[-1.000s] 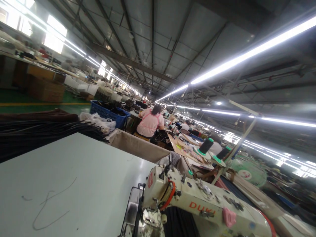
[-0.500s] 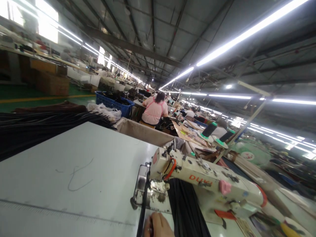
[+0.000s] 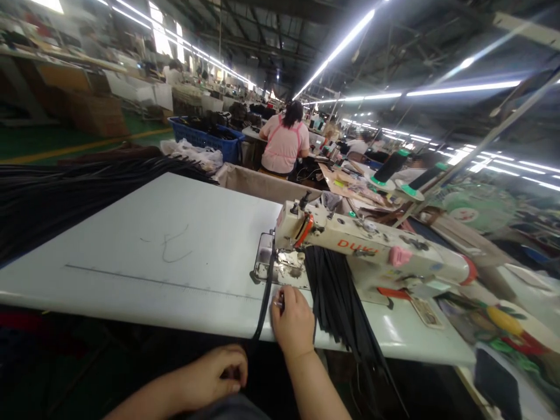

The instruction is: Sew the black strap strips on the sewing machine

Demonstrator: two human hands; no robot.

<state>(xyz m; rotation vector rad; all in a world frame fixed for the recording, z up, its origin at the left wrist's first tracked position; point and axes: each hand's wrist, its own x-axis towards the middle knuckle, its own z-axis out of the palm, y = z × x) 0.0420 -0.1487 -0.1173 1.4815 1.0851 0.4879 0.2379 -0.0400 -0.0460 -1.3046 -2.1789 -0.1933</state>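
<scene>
A white sewing machine (image 3: 371,239) stands on the pale tabletop (image 3: 131,227). One narrow black strip (image 3: 265,300) runs from under its needle area over the table's front edge. My right hand (image 3: 294,318) rests on the table just right of that strip, fingers curled round a small object too hidden to name. Below the front edge, near the hanging strip, is my left hand (image 3: 225,370), its fingers curled; whether it holds anything is hidden. Many black strips (image 3: 336,291) lie under the machine arm and hang off the edge.
Black strips (image 3: 87,198) are heaped at the left. Behind the table are a blue basket (image 3: 205,139), a fabric-lined bin (image 3: 262,184) and a seated person (image 3: 284,143). Thread cones (image 3: 391,168) stand behind the machine; a dark flat object (image 3: 496,379) lies at right.
The view has tilted down, so the table and machine appear higher. My left hand and both forearms now show. My right hand is still beside the strip.
</scene>
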